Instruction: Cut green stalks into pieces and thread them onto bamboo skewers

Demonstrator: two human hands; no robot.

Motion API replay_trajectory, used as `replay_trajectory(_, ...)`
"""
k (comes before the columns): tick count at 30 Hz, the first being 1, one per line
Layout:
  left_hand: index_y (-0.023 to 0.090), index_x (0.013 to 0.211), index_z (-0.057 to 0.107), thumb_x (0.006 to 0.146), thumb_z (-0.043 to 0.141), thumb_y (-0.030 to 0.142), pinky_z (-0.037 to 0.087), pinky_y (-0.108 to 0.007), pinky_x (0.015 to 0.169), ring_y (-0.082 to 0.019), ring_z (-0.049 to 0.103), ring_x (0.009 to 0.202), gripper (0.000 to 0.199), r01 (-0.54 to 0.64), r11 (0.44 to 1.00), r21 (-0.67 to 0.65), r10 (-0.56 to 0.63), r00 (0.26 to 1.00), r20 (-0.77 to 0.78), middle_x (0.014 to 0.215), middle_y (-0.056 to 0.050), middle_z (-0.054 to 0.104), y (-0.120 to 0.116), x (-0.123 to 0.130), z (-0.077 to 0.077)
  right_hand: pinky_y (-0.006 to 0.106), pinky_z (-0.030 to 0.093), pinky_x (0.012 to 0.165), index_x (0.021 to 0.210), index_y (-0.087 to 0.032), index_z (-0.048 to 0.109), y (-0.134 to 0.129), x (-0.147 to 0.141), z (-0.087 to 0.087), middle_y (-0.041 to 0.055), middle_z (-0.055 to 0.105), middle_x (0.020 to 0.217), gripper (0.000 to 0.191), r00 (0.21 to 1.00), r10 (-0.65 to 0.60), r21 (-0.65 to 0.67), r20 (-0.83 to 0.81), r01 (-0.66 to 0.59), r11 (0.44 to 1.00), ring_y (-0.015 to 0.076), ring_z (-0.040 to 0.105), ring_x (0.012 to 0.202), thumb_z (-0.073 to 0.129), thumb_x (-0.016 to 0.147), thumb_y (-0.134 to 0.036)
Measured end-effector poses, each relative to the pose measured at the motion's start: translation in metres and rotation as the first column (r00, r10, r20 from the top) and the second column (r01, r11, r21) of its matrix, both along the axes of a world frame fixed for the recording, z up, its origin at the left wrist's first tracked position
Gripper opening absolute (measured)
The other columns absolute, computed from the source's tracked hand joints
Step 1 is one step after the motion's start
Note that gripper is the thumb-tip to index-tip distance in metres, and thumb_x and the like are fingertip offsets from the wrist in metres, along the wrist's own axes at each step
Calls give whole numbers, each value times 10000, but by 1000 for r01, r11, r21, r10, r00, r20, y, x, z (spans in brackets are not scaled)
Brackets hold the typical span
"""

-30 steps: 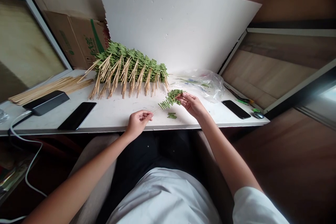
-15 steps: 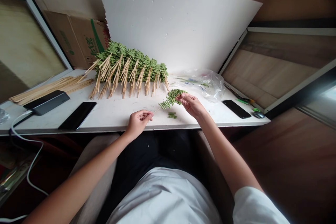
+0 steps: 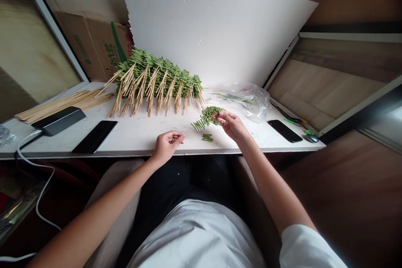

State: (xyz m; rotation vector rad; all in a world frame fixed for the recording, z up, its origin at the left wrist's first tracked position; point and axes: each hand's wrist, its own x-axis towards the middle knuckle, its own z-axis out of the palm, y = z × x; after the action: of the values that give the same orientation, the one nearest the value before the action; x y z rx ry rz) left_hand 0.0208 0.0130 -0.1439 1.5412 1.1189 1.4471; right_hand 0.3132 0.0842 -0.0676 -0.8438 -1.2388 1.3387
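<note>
My left hand [image 3: 168, 144] is closed around the lower end of a thin bamboo skewer [image 3: 189, 132] near the table's front edge. A row of short cut green bean pieces [image 3: 200, 124] is threaded crosswise along that skewer. At its far end, my right hand [image 3: 230, 123] is closed in a pinch; what lies between the fingertips is too small to make out. Loose green bean pieces form a small heap [image 3: 211, 111] just behind and under the right fingers. A few more pieces [image 3: 207, 137] lie on the white table [image 3: 138, 134] in front of the skewer.
Filled bean skewers [image 3: 160, 73] are stacked high at the back. Bare skewers [image 3: 67, 104], a black box with a cable [image 3: 59, 120] and a phone [image 3: 95, 137] lie left. A plastic bag [image 3: 256, 102], another phone [image 3: 284, 131] and a mouse [image 3: 312, 138] are right.
The whole view has shifted slightly. Both hands keep nearly the same pose on the skewer, and the beans on it look the same.
</note>
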Motion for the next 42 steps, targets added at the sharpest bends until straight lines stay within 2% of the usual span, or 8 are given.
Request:
replay_trajectory(3,144,934,804,893,816,460,611,-285,649,-218,773,730,319,1,1000,0,-1,1000,-5,799,-95,789,0,0,-2,337,627,869,834,-248,819,-3,-1,5,46,824,940,327,999,-36,42,23,35,999,264,784,1023,962,689,-503)
replay_trajectory(7,145,924,805,888,817,467,614,-293,647,-218,769,714,324,-2,1000,3,2,1000,-8,784,-93,787,-1,0,-1,363,617,790,783,-243,810,-8,-3,12,55,815,845,340,988,-123,115,91,112,987,275,787,928,985,643,-499)
replay_trajectory(14,140,913,809,874,830,479,620,-300,653,-221,770,705,342,-3,1000,0,3,1000,-10,777,-99,789,-2,1,0,376,608,729,805,-229,827,-11,-5,13,69,817,823,325,967,-216,224,133,183,957,264,780,836,988,666,-474)
replay_trajectory(20,130,922,807,871,829,509,625,-304,672,-234,783,744,383,-7,1000,1,7,1000,7,801,-107,796,-1,1,2,347,620,862,881,-237,833,-8,-8,9,42,830,893,345,995,-87,77,-43,90,993,223,788,898,994,668,-456)
replay_trajectory(27,136,928,811,887,820,465,617,-297,686,-224,779,744,332,-7,1000,6,7,1000,8,803,-100,797,-1,0,0,289,613,855,858,-231,840,-3,-9,2,43,834,943,292,997,-39,2,-73,39,999,193,782,919,949,743,-476)
replay_trajectory(31,137,932,812,890,818,450,616,-294,690,-222,781,746,316,-10,1000,4,10,1000,9,805,-98,798,-1,0,-1,288,622,809,863,-225,841,-7,-16,-1,65,839,983,314,995,-83,12,-60,84,996,196,785,897,937,759,-506)
replay_trajectory(37,132,909,814,880,826,444,608,-286,650,-220,778,713,314,-44,999,31,44,999,17,782,-99,797,-2,3,-1,292,629,787,931,-230,835,-14,-37,-10,79,837,1017,335,959,-249,32,-134,256,966,227,791,994,915,779,-517)
replay_trajectory(42,136,909,820,882,827,445,615,-294,656,-225,781,715,311,-56,997,45,55,998,22,784,-101,800,-3,5,-2,321,646,807,932,-226,820,-22,-57,-25,74,830,1008,372,933,-325,-1,-153,329,944,233,783,983,923,748,-533)
